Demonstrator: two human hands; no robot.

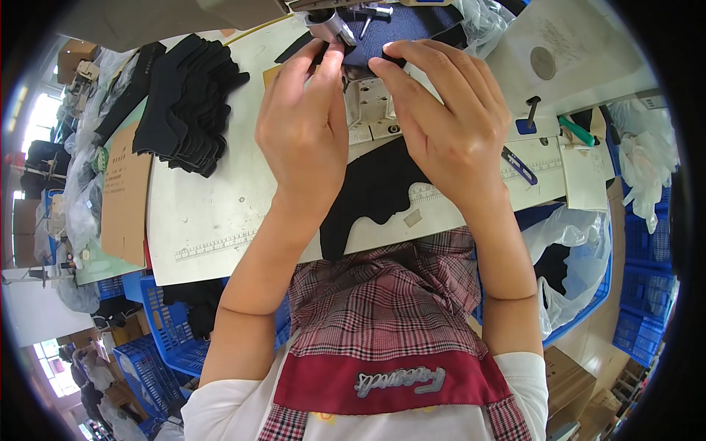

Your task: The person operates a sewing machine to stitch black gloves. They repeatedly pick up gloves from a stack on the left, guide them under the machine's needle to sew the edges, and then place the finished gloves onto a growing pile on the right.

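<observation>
Both hands are at the head of a sewing machine (pixel 331 28), holding a dark navy fabric piece (pixel 412 22) with black edging. My left hand (pixel 305 125) has its fingertips pressed together on the black edge, close beside the presser foot, which they partly hide. To the right of the needle area, my right hand (pixel 456 117) pinches the near edge of the same piece between thumb and forefinger, its other fingers curled above. Below the hands, a black cut fabric piece (pixel 379 184) with a wavy side lies across the table's front edge, its upper end by the metal needle plate (pixel 371 110).
A stack of black cut pieces (pixel 187 103) lies on the white table (pixel 198 213) at left, near cardboard (pixel 125 195). Right of the machine are a blue-handled snipper (pixel 520 165) and a green-handled tool (pixel 576 131). Blue crates (pixel 165 331) and a plastic-lined bin (pixel 581 242) stand below.
</observation>
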